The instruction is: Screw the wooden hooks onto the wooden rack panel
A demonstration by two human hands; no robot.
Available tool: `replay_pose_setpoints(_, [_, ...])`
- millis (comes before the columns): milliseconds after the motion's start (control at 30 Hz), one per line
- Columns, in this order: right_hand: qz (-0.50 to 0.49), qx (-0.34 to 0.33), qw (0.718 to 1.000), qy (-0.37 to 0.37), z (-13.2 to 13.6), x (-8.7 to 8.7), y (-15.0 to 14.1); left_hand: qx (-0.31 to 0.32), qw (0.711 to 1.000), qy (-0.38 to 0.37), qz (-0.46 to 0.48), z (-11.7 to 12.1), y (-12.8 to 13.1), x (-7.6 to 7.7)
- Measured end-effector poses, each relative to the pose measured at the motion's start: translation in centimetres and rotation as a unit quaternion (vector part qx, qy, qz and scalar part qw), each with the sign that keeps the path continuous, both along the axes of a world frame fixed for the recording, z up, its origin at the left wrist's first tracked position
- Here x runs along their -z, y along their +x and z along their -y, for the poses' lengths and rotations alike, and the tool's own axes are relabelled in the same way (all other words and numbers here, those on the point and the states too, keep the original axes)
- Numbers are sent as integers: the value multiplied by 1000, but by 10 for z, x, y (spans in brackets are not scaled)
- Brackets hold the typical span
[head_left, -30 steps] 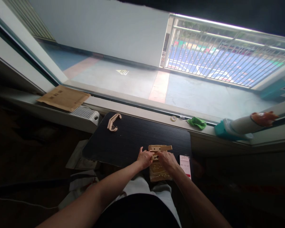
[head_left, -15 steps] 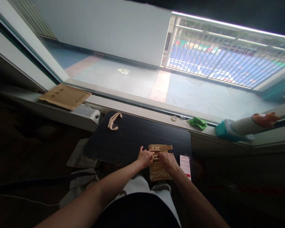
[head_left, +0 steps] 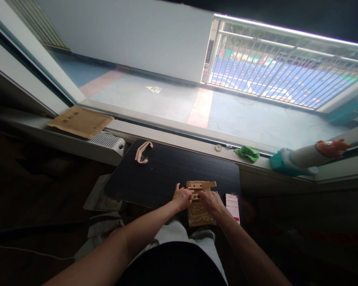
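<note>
My left hand [head_left: 182,198] presses its fingers on the left end of a light wooden piece with dark holes [head_left: 196,196], its thumb sticking out. My right hand [head_left: 210,201] has its fingers curled together over the right part of that piece, close to a hole; whatever they pinch is hidden. Just beyond lies a second wooden piece with holes [head_left: 200,185]. Both pieces rest on a brown block wrapped in shiny tape [head_left: 201,216] at the near edge of the black table [head_left: 170,171].
A curved wooden frame [head_left: 141,153] lies at the table's far left. A phone showing a timer [head_left: 232,207] is at the right edge. On the sill are a tape roll [head_left: 218,147], a green cloth [head_left: 247,153] and a teal container [head_left: 283,163]. A brown envelope [head_left: 81,121] covers part of the radiator.
My right hand has shifted very slightly over the wooden piece. My left hand and the pieces stay in place.
</note>
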State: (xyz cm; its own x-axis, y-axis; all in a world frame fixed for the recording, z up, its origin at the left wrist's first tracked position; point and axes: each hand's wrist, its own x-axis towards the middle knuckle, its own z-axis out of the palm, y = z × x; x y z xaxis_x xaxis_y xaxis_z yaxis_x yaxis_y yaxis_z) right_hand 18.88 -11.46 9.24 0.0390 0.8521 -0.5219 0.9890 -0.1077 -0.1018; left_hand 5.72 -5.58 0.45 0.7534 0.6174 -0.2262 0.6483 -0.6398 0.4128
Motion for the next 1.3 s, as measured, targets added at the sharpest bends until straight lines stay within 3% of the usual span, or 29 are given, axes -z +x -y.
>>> replay_pose_setpoints(267, [-4,-21,1000,-6,-3,-11,-3,0,1000,0,4,-1,-1,-1])
replay_pose_setpoints(600, [-7,7,1000,3,0,-3,0,-8,1000,9,2,1,0,2])
replay_pose_setpoints(967, [-5,-27,1000,-12,-7,-16,-4,1,1000,2,2,0,0,0])
replay_pose_setpoints(1300, [4,13,1000,0,-2,-5,-3,-4,1000,-9,-2,0,0,-1])
